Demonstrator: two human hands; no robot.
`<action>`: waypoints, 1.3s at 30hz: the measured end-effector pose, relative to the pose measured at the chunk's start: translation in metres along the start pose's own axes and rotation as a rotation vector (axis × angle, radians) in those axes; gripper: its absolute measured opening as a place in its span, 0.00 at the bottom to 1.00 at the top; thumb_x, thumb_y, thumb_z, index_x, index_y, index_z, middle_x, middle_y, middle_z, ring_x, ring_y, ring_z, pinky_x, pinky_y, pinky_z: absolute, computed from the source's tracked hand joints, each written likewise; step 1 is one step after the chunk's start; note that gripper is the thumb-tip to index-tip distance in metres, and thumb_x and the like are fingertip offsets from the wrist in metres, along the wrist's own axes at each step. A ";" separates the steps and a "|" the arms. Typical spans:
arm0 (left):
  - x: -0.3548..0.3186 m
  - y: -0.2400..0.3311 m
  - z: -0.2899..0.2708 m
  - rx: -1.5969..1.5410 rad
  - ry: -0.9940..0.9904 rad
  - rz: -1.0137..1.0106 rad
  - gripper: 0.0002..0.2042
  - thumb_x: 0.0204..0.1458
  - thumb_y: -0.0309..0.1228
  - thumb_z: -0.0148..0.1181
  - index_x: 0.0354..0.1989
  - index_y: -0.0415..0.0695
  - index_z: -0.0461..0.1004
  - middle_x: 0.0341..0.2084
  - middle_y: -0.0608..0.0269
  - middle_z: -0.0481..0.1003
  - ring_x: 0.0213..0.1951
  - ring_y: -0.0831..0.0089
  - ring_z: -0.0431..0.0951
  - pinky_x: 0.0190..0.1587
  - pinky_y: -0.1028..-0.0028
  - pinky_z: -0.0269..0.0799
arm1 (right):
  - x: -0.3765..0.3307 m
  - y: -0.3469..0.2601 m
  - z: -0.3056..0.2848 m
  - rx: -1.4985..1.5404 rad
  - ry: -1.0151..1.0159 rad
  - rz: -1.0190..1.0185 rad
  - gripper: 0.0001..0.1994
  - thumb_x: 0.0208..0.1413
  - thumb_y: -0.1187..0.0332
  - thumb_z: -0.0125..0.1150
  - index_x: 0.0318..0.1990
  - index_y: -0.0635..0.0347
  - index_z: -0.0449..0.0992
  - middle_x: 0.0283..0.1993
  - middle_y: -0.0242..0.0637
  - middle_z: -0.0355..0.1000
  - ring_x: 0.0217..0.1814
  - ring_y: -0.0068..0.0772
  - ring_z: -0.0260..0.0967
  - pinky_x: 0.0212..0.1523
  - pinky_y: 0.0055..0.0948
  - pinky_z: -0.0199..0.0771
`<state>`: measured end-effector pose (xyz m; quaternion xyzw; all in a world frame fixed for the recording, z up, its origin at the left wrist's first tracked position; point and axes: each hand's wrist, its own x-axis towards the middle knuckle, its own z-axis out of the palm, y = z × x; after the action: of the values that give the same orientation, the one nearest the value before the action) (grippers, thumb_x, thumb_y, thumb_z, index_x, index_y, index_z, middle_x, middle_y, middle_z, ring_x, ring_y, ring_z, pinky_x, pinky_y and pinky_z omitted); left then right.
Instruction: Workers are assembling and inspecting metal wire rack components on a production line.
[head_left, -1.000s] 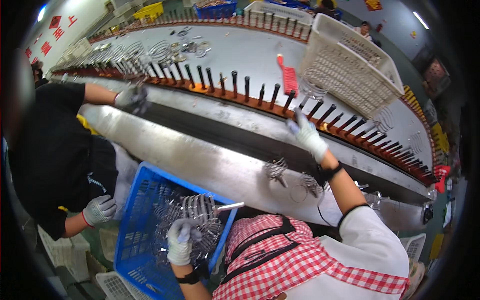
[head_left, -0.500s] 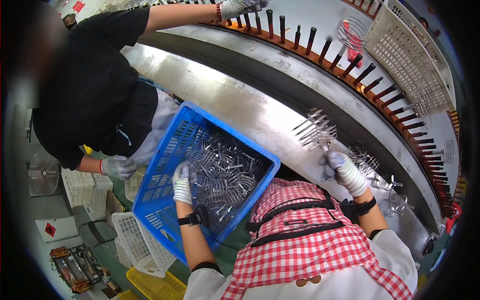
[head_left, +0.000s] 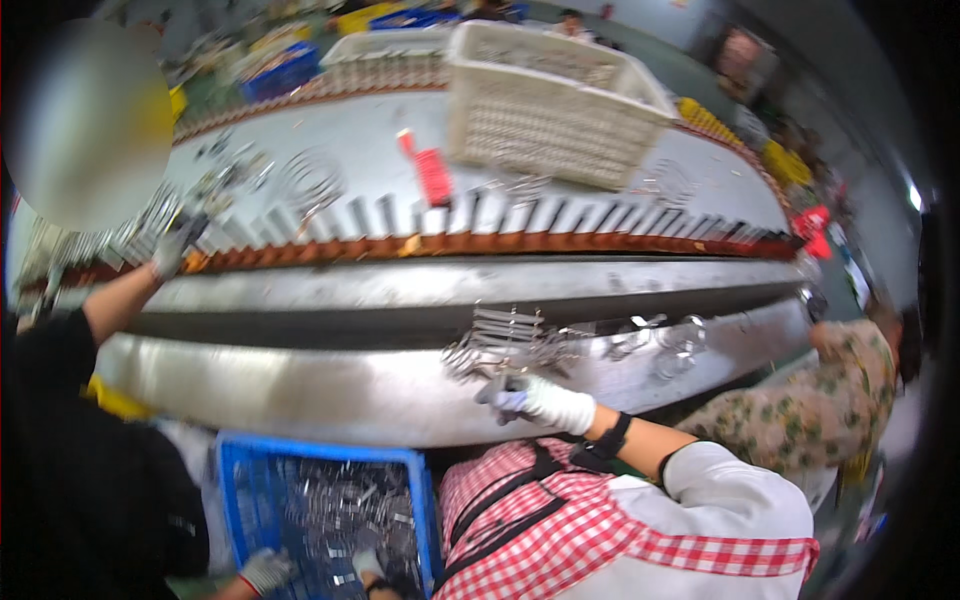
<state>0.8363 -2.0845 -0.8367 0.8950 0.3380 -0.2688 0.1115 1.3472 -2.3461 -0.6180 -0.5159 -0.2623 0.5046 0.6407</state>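
Observation:
My right hand (head_left: 535, 398), in a white glove with grey fingertips, is at the near edge of a heap of metal wire parts (head_left: 505, 338) on the curved steel ledge (head_left: 330, 395). Its fingers curl around some of the wires. My left hand (head_left: 366, 566), also gloved, is low in the blue plastic crate (head_left: 238, 470) among more metal parts. Only part of that hand shows at the picture's lower edge, so its grip is unclear.
A co-worker in black at the left has one gloved hand (head_left: 172, 252) on the row of upright pegs (head_left: 480, 222) and the other (head_left: 264, 570) by the crate. A white basket (head_left: 545, 125) sits behind the pegs. Another person in a patterned shirt (head_left: 820, 405) stands at the right.
My right hand came down from the peg row to the wire parts on the ledge and stays there. The view has swung upward, so my left hand in the crate now sits at the lower edge.

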 end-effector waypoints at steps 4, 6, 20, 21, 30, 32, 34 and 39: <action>-0.027 0.030 0.004 0.047 0.285 0.056 0.17 0.53 0.39 0.50 0.45 0.40 0.67 0.45 0.55 0.69 0.42 0.67 0.70 0.42 0.67 0.69 | -0.015 -0.016 -0.049 -0.001 0.265 -0.198 0.19 0.53 0.63 0.59 0.52 0.55 0.68 0.39 0.33 0.71 0.31 0.19 0.66 0.27 0.19 0.68; -0.027 0.011 0.029 0.006 0.308 0.061 0.17 0.53 0.39 0.50 0.45 0.40 0.67 0.45 0.55 0.69 0.42 0.67 0.70 0.42 0.67 0.69 | -0.020 -0.028 -0.078 0.229 0.495 -0.329 0.16 0.52 0.66 0.60 0.47 0.58 0.70 0.36 0.31 0.72 0.29 0.21 0.68 0.27 0.20 0.69; -0.117 0.148 0.009 -0.768 0.496 -0.357 0.17 0.53 0.40 0.51 0.46 0.41 0.67 0.46 0.58 0.68 0.42 0.70 0.69 0.41 0.68 0.69 | -0.087 -0.108 -0.477 -0.444 1.386 -0.340 0.19 0.51 0.50 0.56 0.37 0.57 0.71 0.23 0.36 0.70 0.18 0.31 0.59 0.24 0.34 0.62; -0.116 0.162 -0.002 -0.828 0.504 -0.367 0.17 0.53 0.40 0.51 0.46 0.41 0.67 0.46 0.58 0.68 0.42 0.70 0.69 0.40 0.68 0.69 | -0.095 -0.103 -0.511 -0.548 1.391 -0.322 0.16 0.52 0.54 0.55 0.39 0.56 0.70 0.23 0.34 0.70 0.19 0.29 0.59 0.23 0.31 0.62; -0.130 0.289 -0.071 -1.817 0.605 -0.762 0.19 0.52 0.43 0.55 0.47 0.45 0.67 0.45 0.63 0.68 0.41 0.73 0.68 0.37 0.74 0.70 | -0.081 -0.114 -0.509 -0.907 1.379 -0.316 0.21 0.54 0.51 0.50 0.40 0.62 0.73 0.39 0.55 0.71 0.45 0.57 0.66 0.44 0.45 0.65; -0.124 0.293 -0.053 -1.944 0.588 -0.655 0.21 0.51 0.45 0.57 0.49 0.48 0.67 0.43 0.66 0.68 0.36 0.76 0.68 0.29 0.80 0.67 | -0.085 -0.115 -0.487 -1.084 1.486 -0.192 0.19 0.53 0.52 0.52 0.38 0.61 0.72 0.36 0.54 0.72 0.41 0.58 0.67 0.41 0.46 0.66; -0.130 0.341 -0.089 -1.936 0.669 -0.696 0.22 0.50 0.45 0.57 0.51 0.51 0.66 0.41 0.66 0.69 0.29 0.79 0.68 0.22 0.82 0.62 | -0.103 -0.129 -0.475 -1.243 1.358 -0.122 0.18 0.53 0.54 0.52 0.38 0.61 0.72 0.35 0.53 0.72 0.41 0.58 0.67 0.39 0.45 0.66; -0.149 0.364 -0.058 -1.714 0.765 -0.463 0.21 0.54 0.40 0.52 0.54 0.45 0.63 0.41 0.60 0.70 0.33 0.73 0.70 0.30 0.78 0.67 | -0.075 -0.092 -0.494 -0.990 1.390 -0.262 0.16 0.55 0.56 0.51 0.41 0.60 0.72 0.34 0.51 0.73 0.37 0.54 0.69 0.39 0.42 0.69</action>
<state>1.0087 -2.4152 -0.6990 0.4479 0.6009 0.3633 0.5534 1.7783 -2.6066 -0.6817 -0.8930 -0.0578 -0.1758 0.4102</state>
